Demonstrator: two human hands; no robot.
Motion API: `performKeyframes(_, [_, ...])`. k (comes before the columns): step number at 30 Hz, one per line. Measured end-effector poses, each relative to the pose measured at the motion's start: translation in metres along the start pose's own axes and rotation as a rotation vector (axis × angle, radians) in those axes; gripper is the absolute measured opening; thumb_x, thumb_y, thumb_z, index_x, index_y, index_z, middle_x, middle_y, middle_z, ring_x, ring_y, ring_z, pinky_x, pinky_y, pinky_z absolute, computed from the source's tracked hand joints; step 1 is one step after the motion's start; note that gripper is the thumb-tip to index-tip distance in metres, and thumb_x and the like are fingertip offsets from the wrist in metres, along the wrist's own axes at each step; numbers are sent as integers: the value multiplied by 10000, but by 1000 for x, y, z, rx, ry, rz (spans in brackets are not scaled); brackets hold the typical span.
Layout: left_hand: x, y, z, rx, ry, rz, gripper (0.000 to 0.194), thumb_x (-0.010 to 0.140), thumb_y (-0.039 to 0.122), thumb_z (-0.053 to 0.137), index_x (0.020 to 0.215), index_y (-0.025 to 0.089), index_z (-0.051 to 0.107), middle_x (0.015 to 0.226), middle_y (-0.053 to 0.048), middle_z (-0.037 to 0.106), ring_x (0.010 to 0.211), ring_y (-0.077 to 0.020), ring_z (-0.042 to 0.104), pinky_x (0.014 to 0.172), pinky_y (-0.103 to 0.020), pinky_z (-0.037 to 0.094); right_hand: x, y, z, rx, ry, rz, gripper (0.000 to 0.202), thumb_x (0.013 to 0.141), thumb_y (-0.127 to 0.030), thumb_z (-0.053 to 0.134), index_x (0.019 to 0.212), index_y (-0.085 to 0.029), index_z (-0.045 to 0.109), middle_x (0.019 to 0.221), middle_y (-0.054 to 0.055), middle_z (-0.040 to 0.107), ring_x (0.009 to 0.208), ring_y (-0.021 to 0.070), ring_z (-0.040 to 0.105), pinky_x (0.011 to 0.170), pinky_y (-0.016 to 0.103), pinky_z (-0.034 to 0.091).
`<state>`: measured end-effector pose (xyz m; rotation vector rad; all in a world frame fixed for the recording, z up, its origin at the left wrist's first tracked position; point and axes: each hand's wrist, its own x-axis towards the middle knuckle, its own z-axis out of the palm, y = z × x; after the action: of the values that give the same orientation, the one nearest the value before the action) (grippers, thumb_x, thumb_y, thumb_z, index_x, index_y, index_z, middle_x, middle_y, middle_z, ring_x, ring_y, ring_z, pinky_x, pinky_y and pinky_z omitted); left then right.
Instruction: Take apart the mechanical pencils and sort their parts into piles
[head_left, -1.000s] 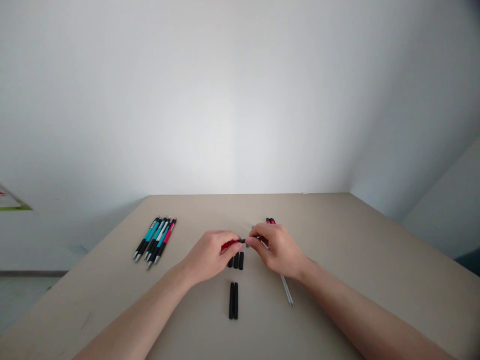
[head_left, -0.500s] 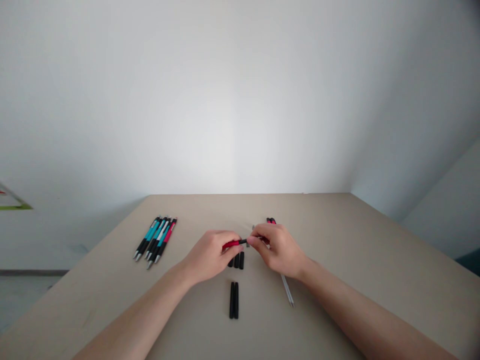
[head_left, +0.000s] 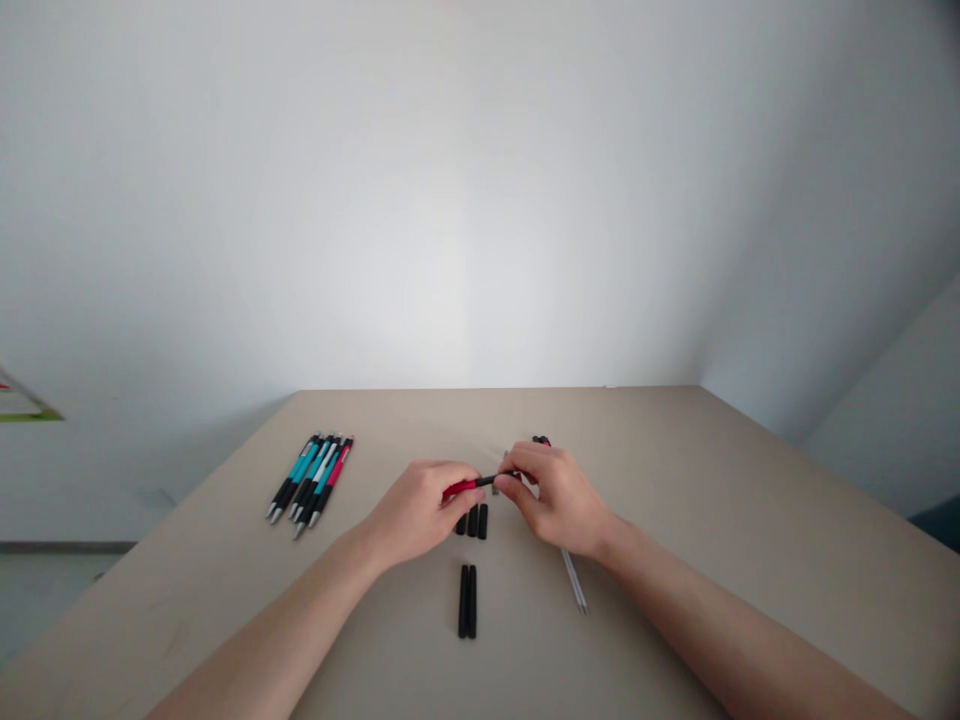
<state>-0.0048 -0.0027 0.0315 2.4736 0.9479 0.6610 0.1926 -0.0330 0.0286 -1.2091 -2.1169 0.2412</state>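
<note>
Head view: two bare hands, one red-and-black pen (head_left: pixel 482 482) between them, above the middle of the table (head_left: pixel 405 420). Beside the left arm, at least five pens (head_left: pixel 322 483) in a slanted bunch, too overlapped for a sure count. Below the held pen, three short black tubes (head_left: pixel 473 521), partly covered at the left; nearer the camera, two longer black tubes (head_left: pixel 464 602) side by side. Under the right hand (head_left: pixel 559 503), two thin white rods (head_left: pixel 573 581); just past it, two dark ends (head_left: pixel 541 439), owner unclear. Compared with the earlier frames, more black length in sight between the hands and right fingertips slightly raised; loose pens and tubes unmoved. Held pen slim and nearly level, slightly higher at the right: red at the left end, black toward the right, both ends hidden. Pinched narrowly around the red part by the left hand (head_left: pixel 420 510), and around the black part by the right.
</note>
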Motion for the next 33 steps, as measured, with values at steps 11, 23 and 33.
performKeyframes(11, [0,-3,0,13,-8,14,238,888,269,465,714,164,588,625,16,533,587,-103,440,584,-215,331,1,1,0,17,-5,17,238,890,-234,469,694,-155,578,667,25,557,614,121,467,583,253,330])
performKeyframes(23, [-1,-3,-2,-38,30,-7,245,899,307,450,885,178,658,772,-19,654,667,-122,535,637,-220,388,0,4,-5,52,53,8,69,794,-141,534,768,-171,591,707,14,568,642,127,485,601,258,347])
performKeyframes(33, [-1,-4,-4,21,89,-32,230,903,239,399,761,184,571,696,-3,607,646,-132,526,621,-228,370,-2,4,-5,67,207,29,81,823,-204,523,821,-170,597,686,20,564,603,124,477,569,255,354])
